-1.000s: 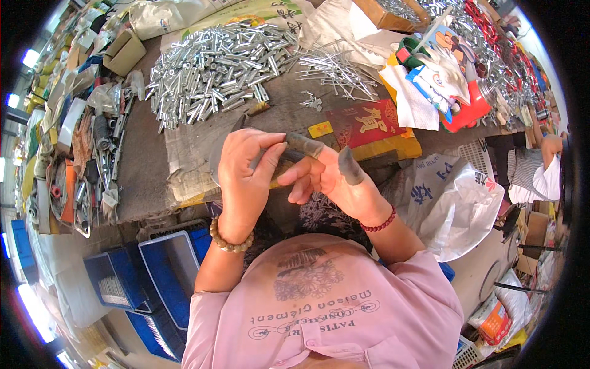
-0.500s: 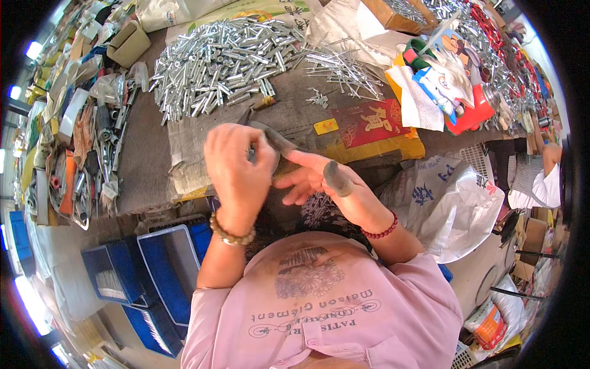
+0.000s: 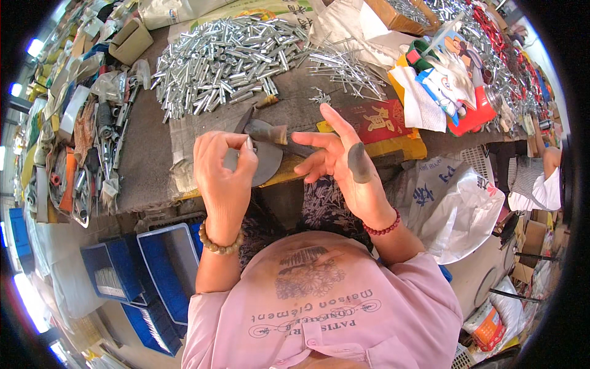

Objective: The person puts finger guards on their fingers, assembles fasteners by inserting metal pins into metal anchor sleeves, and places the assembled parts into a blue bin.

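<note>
My left hand [image 3: 222,169] is above the near edge of the workbench, thumb and forefinger pinched together; what they hold is too small or hidden to make out. Just beyond its fingertips is a dark grey piece with a brownish blunt end [image 3: 278,134]. Below that lies a flat, rounded grey plate [image 3: 268,163], partly covered by the hand. My right hand [image 3: 344,157] is to the right, fingers spread and holding nothing. A dark grey cover [image 3: 359,163] sits on its thumb. A big heap of short silvery metal tubes [image 3: 224,61] lies beyond both hands.
Thin metal rods [image 3: 349,71] lie right of the tubes, with a red printed card [image 3: 373,121] nearer. Hand tools [image 3: 106,138] crowd the left side. Blue bins [image 3: 169,270] stand below the bench at left; a white sack [image 3: 458,206] hangs at right. Another person [image 3: 534,178] is at far right.
My left hand has moved slightly left and turned, away from the right hand. My right hand has shifted right with its forefinger raised. The grey plate between them has come into view.
</note>
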Motion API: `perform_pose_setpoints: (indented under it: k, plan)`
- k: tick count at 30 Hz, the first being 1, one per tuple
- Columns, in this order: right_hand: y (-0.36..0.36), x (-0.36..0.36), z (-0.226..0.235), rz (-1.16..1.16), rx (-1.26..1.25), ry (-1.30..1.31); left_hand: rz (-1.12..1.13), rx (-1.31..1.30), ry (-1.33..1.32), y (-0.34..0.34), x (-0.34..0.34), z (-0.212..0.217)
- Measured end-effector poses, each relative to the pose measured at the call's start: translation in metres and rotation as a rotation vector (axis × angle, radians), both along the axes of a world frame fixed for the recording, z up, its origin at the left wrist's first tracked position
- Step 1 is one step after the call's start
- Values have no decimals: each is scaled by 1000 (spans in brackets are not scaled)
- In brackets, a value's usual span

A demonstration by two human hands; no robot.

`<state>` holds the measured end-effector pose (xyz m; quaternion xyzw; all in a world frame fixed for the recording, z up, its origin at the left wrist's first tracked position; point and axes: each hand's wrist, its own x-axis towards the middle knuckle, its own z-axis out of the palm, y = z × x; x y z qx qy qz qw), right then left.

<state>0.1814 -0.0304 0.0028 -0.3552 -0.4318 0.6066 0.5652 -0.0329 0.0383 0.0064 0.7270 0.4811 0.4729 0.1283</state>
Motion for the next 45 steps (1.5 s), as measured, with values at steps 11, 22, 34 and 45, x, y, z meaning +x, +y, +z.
perform_pose_setpoints:
  k: [11,22,34,45]
  plan:
    - [8,1,3,115,-46,123,-59,122,57,-2,3,4]
    - [0,-7,5,71,14,160,23,130,-6,-13,8,6]
    - [-8,-30,-13,118,296,-143,-85,35,-6,-29,25,2]
    - [-6,-29,-24,-77,439,-325,-207,57,-43,-38,24,1]
